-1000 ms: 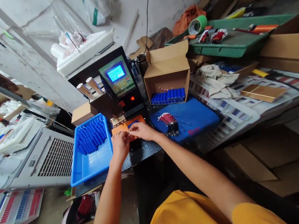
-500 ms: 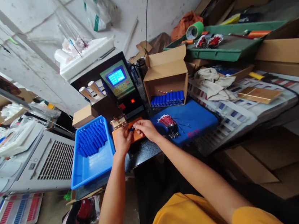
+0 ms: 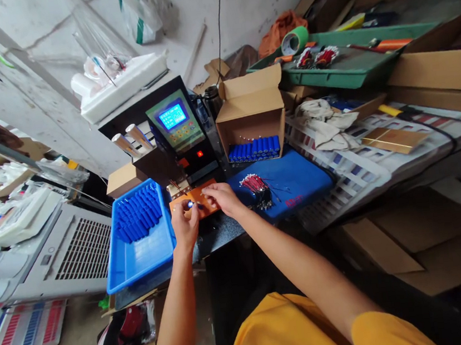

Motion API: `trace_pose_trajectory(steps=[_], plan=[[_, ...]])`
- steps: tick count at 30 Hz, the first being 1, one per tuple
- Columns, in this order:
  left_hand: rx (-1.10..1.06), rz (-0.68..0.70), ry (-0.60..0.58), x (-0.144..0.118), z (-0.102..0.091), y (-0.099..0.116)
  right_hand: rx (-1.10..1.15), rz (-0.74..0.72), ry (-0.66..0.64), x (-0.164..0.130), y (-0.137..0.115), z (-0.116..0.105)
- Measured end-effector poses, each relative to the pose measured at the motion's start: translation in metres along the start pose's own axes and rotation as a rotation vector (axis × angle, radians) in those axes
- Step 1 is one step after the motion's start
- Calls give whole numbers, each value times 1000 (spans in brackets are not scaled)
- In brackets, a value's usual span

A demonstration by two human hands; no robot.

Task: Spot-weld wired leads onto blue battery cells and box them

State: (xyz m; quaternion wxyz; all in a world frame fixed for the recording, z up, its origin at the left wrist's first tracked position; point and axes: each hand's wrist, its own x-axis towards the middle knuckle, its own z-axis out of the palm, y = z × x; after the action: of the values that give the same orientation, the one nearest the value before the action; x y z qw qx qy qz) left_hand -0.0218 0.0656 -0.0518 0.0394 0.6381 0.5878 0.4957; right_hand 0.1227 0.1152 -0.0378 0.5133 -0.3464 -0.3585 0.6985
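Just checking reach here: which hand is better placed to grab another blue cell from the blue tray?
Probably the left hand: it sits right beside the blue tray, while the right hand is farther away.

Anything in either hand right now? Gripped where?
Left hand pinches a small blue cell at its near end, over the orange plate. Right hand touches its other end; exact grip unclear.

Tray [image 3: 140, 259] left of machine [image 3: 176, 140], box [image 3: 251, 119] right, mat [image 3: 298, 178] before box.

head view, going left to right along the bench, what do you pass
blue tray → left hand → right hand → bundle of red-tipped wires → blue mat → crumpled cloth → brass-coloured sheet
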Motion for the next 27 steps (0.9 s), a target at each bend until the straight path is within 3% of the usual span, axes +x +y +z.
trace_pose_trajectory(steps=[12,21,27], plan=[[-433,-267,-144,-6,13,-8,-3,40,23,-1,0,2],[-380,-276,-94,2,15,-10,13,35,-2,8,-14,15],[-364,-266,-92,0,17,-8,-101,-26,16,12,-9,23]])
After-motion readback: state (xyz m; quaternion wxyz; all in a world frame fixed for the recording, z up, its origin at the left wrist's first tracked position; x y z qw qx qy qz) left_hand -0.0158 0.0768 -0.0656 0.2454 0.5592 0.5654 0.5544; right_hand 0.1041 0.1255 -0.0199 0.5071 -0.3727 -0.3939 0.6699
